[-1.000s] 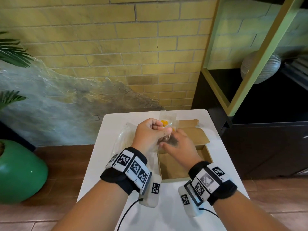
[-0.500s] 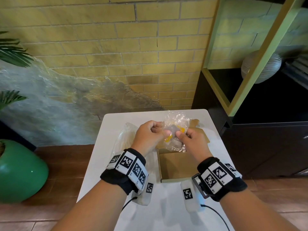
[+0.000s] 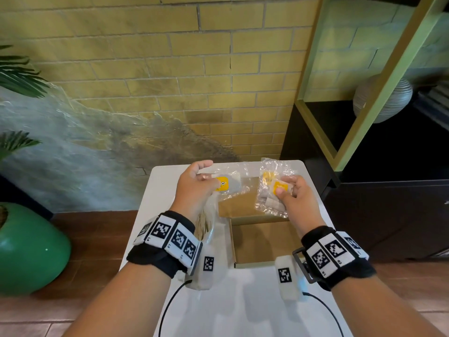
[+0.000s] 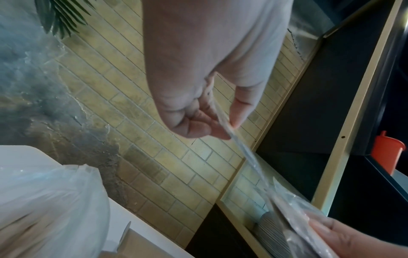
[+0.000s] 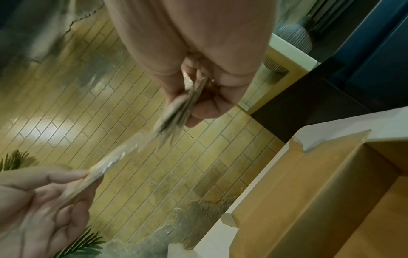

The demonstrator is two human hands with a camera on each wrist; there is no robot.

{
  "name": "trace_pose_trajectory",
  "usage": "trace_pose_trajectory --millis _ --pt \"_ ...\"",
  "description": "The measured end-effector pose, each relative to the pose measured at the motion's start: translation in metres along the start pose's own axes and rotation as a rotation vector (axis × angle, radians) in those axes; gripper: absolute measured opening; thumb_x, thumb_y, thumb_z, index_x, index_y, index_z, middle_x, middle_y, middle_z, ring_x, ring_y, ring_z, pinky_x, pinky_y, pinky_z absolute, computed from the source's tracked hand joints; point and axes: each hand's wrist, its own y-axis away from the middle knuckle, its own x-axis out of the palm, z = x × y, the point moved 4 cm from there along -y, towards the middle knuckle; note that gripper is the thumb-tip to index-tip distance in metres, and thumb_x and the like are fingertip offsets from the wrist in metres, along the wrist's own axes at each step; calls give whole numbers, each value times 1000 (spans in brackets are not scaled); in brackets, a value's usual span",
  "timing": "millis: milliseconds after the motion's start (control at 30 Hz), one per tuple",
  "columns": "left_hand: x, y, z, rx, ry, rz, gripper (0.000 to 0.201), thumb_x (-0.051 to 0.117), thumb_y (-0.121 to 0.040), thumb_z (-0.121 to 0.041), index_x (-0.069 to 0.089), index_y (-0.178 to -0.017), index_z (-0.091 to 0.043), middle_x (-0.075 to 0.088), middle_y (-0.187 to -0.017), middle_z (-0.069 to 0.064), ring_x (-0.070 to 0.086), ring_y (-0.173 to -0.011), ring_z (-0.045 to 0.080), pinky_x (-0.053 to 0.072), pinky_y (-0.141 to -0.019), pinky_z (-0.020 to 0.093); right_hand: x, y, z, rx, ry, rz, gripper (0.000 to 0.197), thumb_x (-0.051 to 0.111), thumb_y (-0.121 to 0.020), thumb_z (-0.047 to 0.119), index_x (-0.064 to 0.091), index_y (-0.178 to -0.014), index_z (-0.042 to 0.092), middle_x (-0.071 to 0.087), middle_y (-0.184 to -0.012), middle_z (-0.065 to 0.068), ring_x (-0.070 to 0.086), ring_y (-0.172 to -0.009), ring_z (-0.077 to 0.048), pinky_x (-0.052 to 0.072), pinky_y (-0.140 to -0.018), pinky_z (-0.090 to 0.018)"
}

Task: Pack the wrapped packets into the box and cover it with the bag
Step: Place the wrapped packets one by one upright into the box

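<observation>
While both hands hover above box, left hand [image 3: 194, 188] pinches 1 wrapped packet [image 3: 227, 183] between thumb and fingers, yellow label up. Right hand [image 3: 295, 198] pinches clear wrap holding several packets [image 3: 273, 190], thumb on yellow label. Wrist views: thin plastic film stretched taut between both grips. Cardboard box [image 3: 262, 242] open on white table [image 3: 233, 310], directly under hands, flap folded back toward wall. Clear bag [image 3: 209, 227] lies crumpled on table just left of box, under left wrist.
</observation>
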Motion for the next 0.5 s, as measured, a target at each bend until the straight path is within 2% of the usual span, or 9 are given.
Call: trace_pose_trajectory --millis 67,133,167,200,267,300,333,400,500 --pt "-1 1 0 20 43 -12 39 65 -79 -1 57 -111 -21 60 -75 -2 56 -67 8 44 -67 21 0 1 0 11 -61 1 44 57 -90 9 40 -128 24 57 -122 -9 59 -103 -20 54 -82 -32" --pt "0 1 3 27 59 -10 32 69 -79 -2 60 -105 -19 62 -75 -1 58 -68 7 45 -67 18 0 2 0 41 -127 10 61 58 -89 5 30 -140 24 53 -130 -8 58 -114 -22 53 -91 -37" --pt "2 2 4 34 55 0 26 69 -78 -2 62 -97 -17 62 -73 -1 57 -66 7 46 -65 15 -1 2 0 57 -129 18 62 58 -89 5 29 -141 22 53 -131 -7 57 -115 -22 52 -94 -40" --pt "6 4 5 44 46 17 20 70 -77 0 63 -88 -15 61 -71 -1 57 -63 5 46 -61 11 -1 1 -2 61 -113 25 56 58 -89 4 35 -138 18 56 -128 -6 58 -113 -21 51 -95 -41" --pt "15 6 10 61 1 59 17 71 -76 3 64 -73 -12 61 -69 -1 57 -58 0 46 -57 7 0 1 -5 55 -29 49 23 57 -90 6 56 -111 15 65 -115 -8 64 -102 -21 51 -93 -40" --pt "19 8 14 61 -27 78 17 70 -76 3 65 -70 -12 62 -68 -1 57 -58 -1 47 -58 8 1 2 -6 53 10 57 10 57 -90 7 59 -98 13 68 -108 -11 65 -97 -22 52 -91 -40" --pt "24 9 20 55 -49 89 17 70 -76 2 66 -69 -12 63 -69 -1 58 -62 2 48 -61 10 2 2 -9 54 21 65 5 58 -89 8 61 -93 10 69 -102 -13 66 -94 -25 52 -91 -42" --pt "30 8 32 22 -88 93 15 68 -79 -1 69 -72 -14 67 -76 1 61 -73 9 48 -71 16 2 4 -14 72 -15 110 8 57 -90 6 62 -95 9 70 -100 -14 67 -93 -25 51 -91 -43" --pt "41 8 48 -27 -150 118 16 64 -84 -5 69 -76 -18 67 -79 -3 60 -79 11 47 -74 18 6 10 -22 108 -33 234 17 56 -90 6 61 -94 22 70 -103 -8 66 -97 -22 50 -94 -40"
